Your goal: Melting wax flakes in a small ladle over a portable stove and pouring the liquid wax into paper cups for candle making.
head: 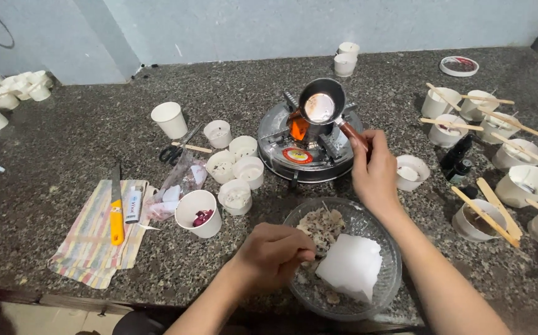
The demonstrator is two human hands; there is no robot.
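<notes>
Right hand gripped the pot handle over the burner — left hand pinched wax bits in the bowl; melting step — next calls for a steady drop.

A yellow-handled knife and a lighter lie on a striped cloth at lower left, black scissors just above, and stick-topped white cups crowd the right edge.

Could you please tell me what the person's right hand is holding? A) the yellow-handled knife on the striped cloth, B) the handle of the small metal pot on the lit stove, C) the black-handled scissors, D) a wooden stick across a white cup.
B: the right hand grips the handle of the small metal pot sitting over the flame of the round metal stove.
</notes>
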